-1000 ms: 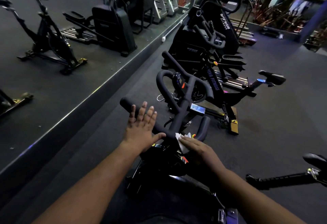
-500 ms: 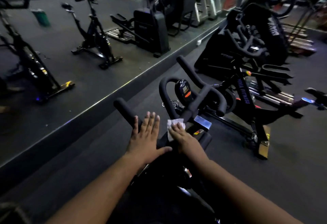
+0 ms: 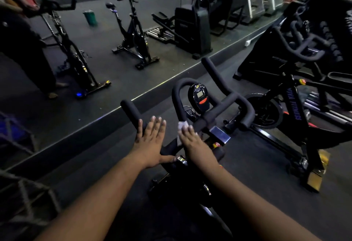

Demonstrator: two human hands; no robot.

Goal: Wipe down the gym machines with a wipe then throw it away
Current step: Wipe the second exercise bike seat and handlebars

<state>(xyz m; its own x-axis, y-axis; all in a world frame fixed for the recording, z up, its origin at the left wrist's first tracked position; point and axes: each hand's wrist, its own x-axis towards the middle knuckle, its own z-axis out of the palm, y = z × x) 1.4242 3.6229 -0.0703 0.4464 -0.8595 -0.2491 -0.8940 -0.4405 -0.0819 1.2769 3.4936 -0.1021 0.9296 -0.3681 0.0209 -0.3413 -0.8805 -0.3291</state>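
A black spin bike stands right in front of me, its padded handlebar [image 3: 219,77] curving round a small console [image 3: 199,96]. My left hand [image 3: 150,141] lies flat on the left handlebar arm, fingers straight and together, thumb out to the side. A white wipe [image 3: 182,126] lies on the bar's central stem under the straight fingers of my right hand [image 3: 194,143], which presses it down. Only the wipe's front and left edges show.
A second black spin bike [image 3: 293,107] stands close on the right, with larger machines behind it. A wall mirror on a low ledge [image 3: 114,111] runs along the left, reflecting bikes, a green bin [image 3: 90,17] and a person.
My right hand has slid the wipe forward along the stem toward the console. My left hand stays flat on the left arm. The view has swung left and down.
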